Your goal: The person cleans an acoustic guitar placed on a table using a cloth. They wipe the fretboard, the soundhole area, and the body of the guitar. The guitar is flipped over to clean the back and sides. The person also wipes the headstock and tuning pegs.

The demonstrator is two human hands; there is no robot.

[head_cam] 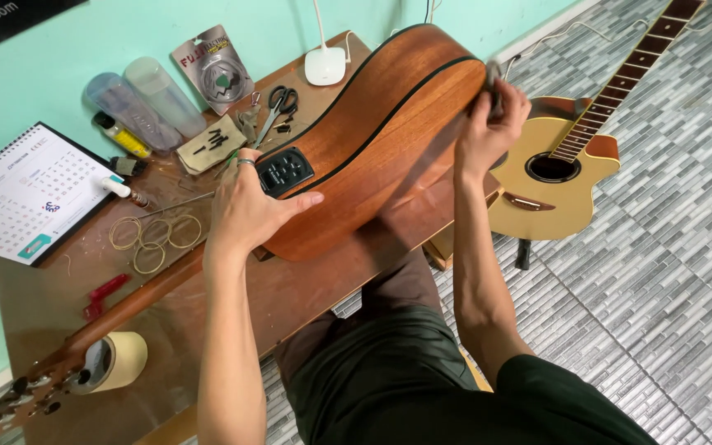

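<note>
A reddish-brown acoustic guitar (389, 140) stands on its side on the wooden workbench (306, 288), its back facing me and its neck running down left to the headstock (18, 400). My left hand (249, 206) lies flat on the guitar's side, thumb stretched along it right below the black control panel (284, 170). My right hand (492, 119) is closed on a small grey cloth (494, 78) pressed against the lower end of the body.
A yellow guitar (554, 185) lies on the tiled floor at right. On the bench: a desk calendar (30, 194), coiled strings (154, 235), a roll of tape (121, 358), scissors (278, 107), a string packet (214, 70), a white lamp base (325, 66).
</note>
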